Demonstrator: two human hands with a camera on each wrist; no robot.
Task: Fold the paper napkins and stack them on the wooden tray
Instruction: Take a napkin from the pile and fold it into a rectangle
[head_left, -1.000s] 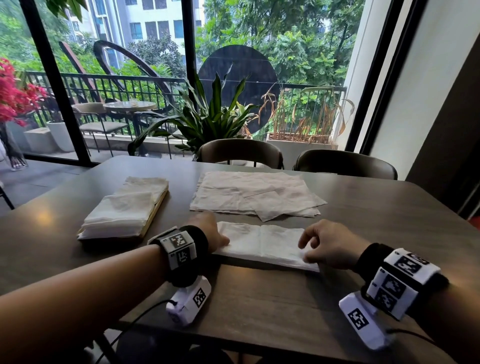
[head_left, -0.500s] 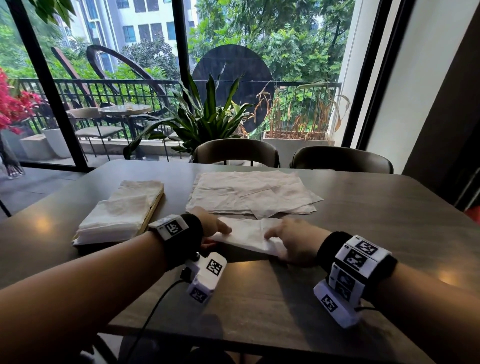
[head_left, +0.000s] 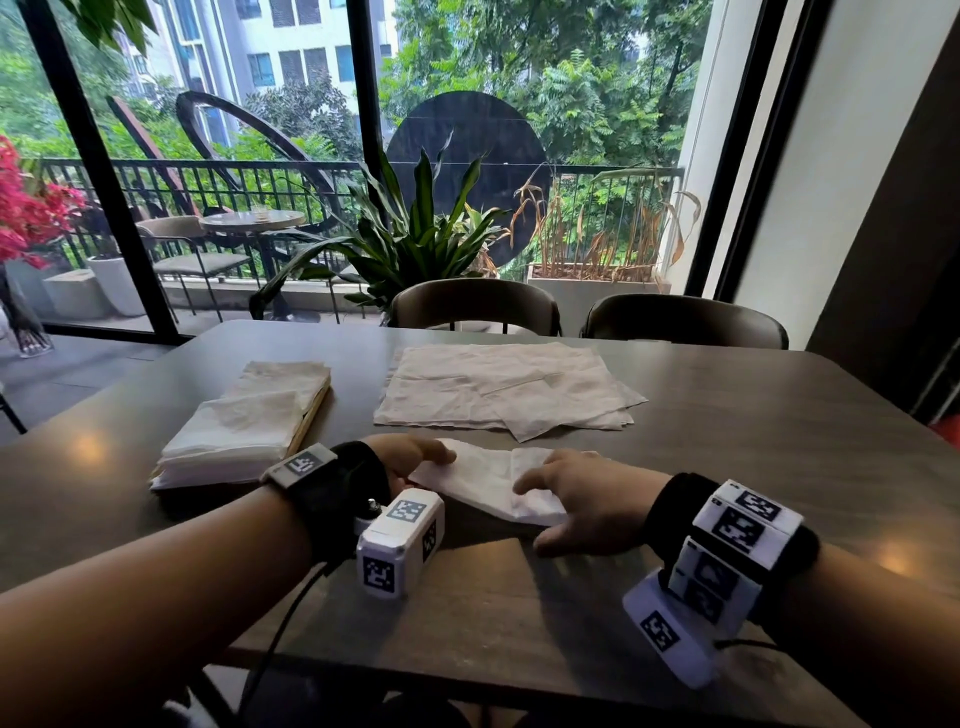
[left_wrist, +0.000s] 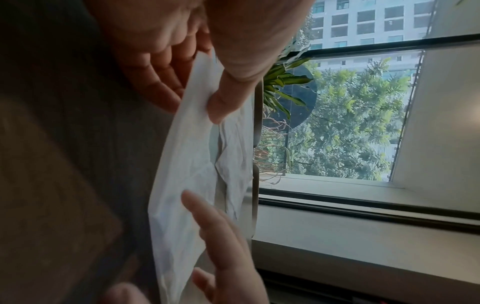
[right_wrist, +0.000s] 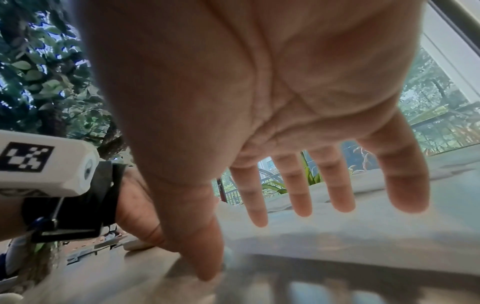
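The white paper napkin (head_left: 493, 480) is being worked at the near middle of the dark wooden table (head_left: 727, 467), and compared with a second ago it is much shorter: then it lay as a long flat strip between the hands, half a second ago its right end was already lifted over, and now that end is laid back across the left half. The right hand (head_left: 587, 499) has been carried leftward with it and is now spread over the napkin, fingers straight and splayed in the right wrist view, nothing gripped. The left hand (head_left: 410, 460) has stayed at the napkin's left end; in the left wrist view the edge is seen pinched between thumb (left_wrist: 231, 90) and fingers. The camera has also been brought a little closer to the table.

The napkin is seen as thin, crinkled tissue, doubled over with a ridge down its middle and its layers not yet flattened. Just beyond it, a loose pile of unfolded white napkins (head_left: 498, 392) is spread flat, untouched. To the left, a stack of folded white napkins (head_left: 244, 426) is resting on the flat wooden tray (head_left: 310, 415), of which only the right edge is visible.
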